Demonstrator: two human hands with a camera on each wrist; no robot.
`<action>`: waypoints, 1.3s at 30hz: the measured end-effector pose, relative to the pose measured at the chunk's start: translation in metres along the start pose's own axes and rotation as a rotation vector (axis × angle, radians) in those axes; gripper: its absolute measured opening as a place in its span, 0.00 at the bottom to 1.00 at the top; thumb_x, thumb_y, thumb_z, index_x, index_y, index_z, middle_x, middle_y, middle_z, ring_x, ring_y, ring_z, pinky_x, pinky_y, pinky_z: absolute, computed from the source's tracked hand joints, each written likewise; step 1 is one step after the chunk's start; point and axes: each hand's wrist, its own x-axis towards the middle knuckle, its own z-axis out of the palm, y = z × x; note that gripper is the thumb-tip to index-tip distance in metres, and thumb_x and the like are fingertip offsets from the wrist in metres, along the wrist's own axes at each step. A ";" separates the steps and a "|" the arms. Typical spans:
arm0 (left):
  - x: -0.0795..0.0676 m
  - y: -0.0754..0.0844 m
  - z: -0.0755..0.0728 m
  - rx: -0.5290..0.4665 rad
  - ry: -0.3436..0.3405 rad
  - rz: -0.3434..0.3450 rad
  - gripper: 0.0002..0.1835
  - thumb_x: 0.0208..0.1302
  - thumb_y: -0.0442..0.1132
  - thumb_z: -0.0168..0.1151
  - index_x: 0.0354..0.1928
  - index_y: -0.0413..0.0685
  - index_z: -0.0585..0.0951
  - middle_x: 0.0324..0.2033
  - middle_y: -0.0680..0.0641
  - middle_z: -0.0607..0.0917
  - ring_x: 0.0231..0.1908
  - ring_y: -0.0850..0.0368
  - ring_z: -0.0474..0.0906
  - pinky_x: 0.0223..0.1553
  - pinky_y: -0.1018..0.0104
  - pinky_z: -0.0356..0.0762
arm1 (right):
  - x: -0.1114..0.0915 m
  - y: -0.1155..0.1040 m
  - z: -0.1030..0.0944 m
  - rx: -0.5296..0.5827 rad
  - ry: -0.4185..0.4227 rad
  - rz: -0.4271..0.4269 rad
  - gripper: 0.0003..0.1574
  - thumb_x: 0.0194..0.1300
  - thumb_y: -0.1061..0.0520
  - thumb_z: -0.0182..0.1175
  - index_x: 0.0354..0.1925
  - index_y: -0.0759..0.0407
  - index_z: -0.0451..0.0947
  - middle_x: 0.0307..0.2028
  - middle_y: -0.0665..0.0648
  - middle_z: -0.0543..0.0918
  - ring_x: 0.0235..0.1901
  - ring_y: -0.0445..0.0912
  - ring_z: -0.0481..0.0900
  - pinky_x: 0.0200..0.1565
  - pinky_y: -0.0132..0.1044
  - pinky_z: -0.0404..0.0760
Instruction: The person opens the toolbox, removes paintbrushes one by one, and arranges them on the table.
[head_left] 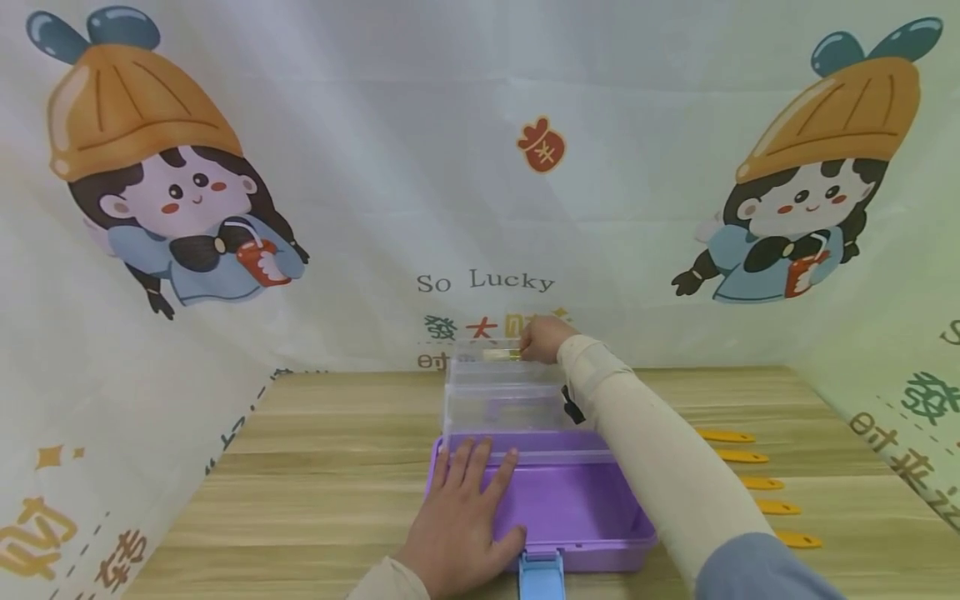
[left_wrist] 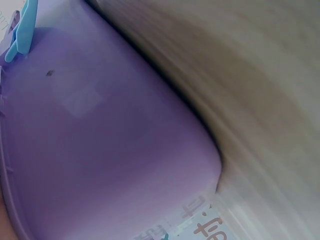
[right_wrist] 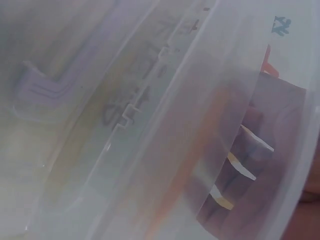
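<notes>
A purple box point(head_left: 570, 500) with a light-blue front latch point(head_left: 542, 575) stands opened on the table. Its raised clear plastic lid point(head_left: 468, 408) rises at the back. My left hand point(head_left: 461, 517) rests over the box's left front rim, fingers spread and straight. In the left wrist view the box's purple side wall point(left_wrist: 115, 130) fills much of the picture. Up at the lid's far edge, my right hand point(head_left: 546, 337) curls its fingers round the plastic. Through the translucent lid point(right_wrist: 150, 165) in the right wrist view show those bent fingers point(right_wrist: 245, 185).
Several flat orange-yellow handles point(head_left: 798, 540) lie in a row to the right, partly behind my right forearm. The wooden table point(head_left: 315, 483) meets a printed white cloth point(head_left: 375, 208) at the back. A purple piece point(right_wrist: 50, 90) shows through the plastic.
</notes>
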 end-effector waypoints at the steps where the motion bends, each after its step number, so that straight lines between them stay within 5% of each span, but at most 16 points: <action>1: 0.000 0.000 0.000 -0.002 0.001 -0.001 0.43 0.61 0.64 0.55 0.75 0.51 0.64 0.69 0.36 0.65 0.70 0.36 0.57 0.67 0.34 0.51 | 0.000 0.000 0.000 0.000 -0.001 0.001 0.07 0.62 0.57 0.66 0.35 0.60 0.87 0.32 0.53 0.86 0.31 0.44 0.76 0.40 0.37 0.76; 15: -0.001 -0.002 0.000 0.003 -0.005 -0.008 0.43 0.61 0.65 0.54 0.75 0.51 0.64 0.70 0.36 0.64 0.70 0.37 0.56 0.68 0.34 0.49 | -0.002 0.004 0.006 -0.009 0.087 -0.008 0.11 0.62 0.55 0.66 0.42 0.57 0.88 0.44 0.55 0.86 0.43 0.49 0.80 0.50 0.44 0.78; 25: 0.001 0.000 -0.001 0.010 0.012 -0.002 0.43 0.61 0.65 0.54 0.74 0.52 0.65 0.69 0.36 0.65 0.70 0.37 0.58 0.68 0.34 0.50 | -0.005 0.012 0.006 -0.025 0.194 -0.098 0.06 0.57 0.55 0.69 0.33 0.57 0.87 0.33 0.52 0.85 0.33 0.47 0.79 0.43 0.42 0.78; 33: -0.001 0.000 -0.001 0.000 0.007 -0.009 0.42 0.61 0.65 0.54 0.74 0.52 0.66 0.69 0.37 0.65 0.70 0.38 0.57 0.68 0.35 0.49 | -0.013 0.013 0.007 0.022 0.236 -0.128 0.11 0.60 0.56 0.69 0.41 0.60 0.86 0.39 0.55 0.86 0.40 0.49 0.81 0.50 0.45 0.78; 39: -0.001 0.000 -0.001 0.000 0.007 -0.010 0.43 0.61 0.65 0.54 0.75 0.53 0.65 0.70 0.37 0.65 0.70 0.38 0.57 0.68 0.35 0.50 | -0.017 0.013 0.006 0.096 0.257 -0.179 0.11 0.61 0.58 0.66 0.42 0.60 0.85 0.36 0.54 0.86 0.37 0.48 0.81 0.45 0.43 0.80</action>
